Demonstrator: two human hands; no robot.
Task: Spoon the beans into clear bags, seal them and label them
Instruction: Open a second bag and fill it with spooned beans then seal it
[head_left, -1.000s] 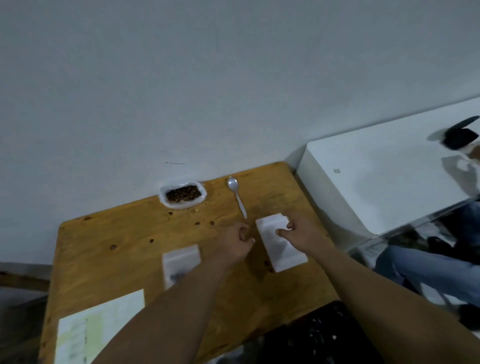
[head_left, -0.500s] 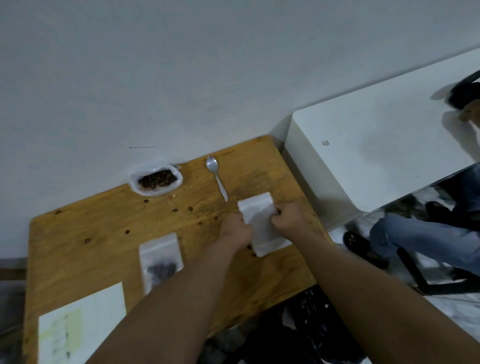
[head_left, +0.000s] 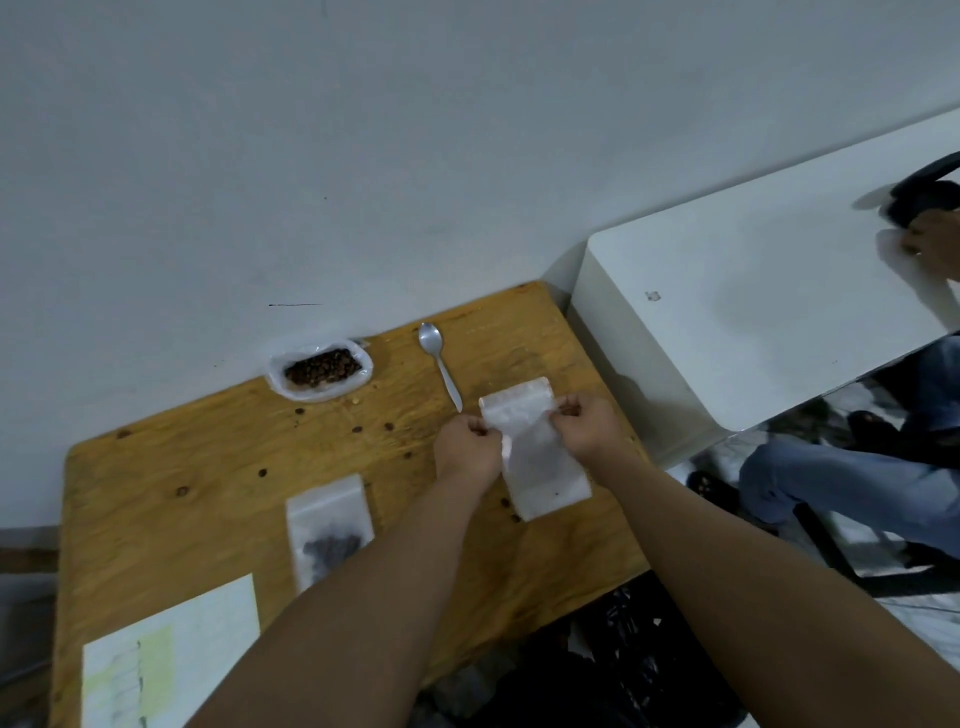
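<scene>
Both hands pinching an empty clear bag (head_left: 537, 457) over the wooden desk (head_left: 208, 467), left hand (head_left: 467, 449) gripping its left edge, right hand (head_left: 584, 428) gripping its right edge, spoon (head_left: 440, 364) lying just beyond, tray of beans (head_left: 321, 369) sitting by the wall, filled bag (head_left: 328, 519) lying near the left forearm.

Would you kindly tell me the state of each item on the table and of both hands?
left hand, pinches the clear bag's left edge.
right hand, pinches its right edge.
clear bag, held near its top, looks empty.
second bag, flat on the table, beans inside; seal unclear.
spoon, lying idle, bowl empty.
bean dish, open, beans inside.
paper sheet, flat at the table's near corner.
</scene>
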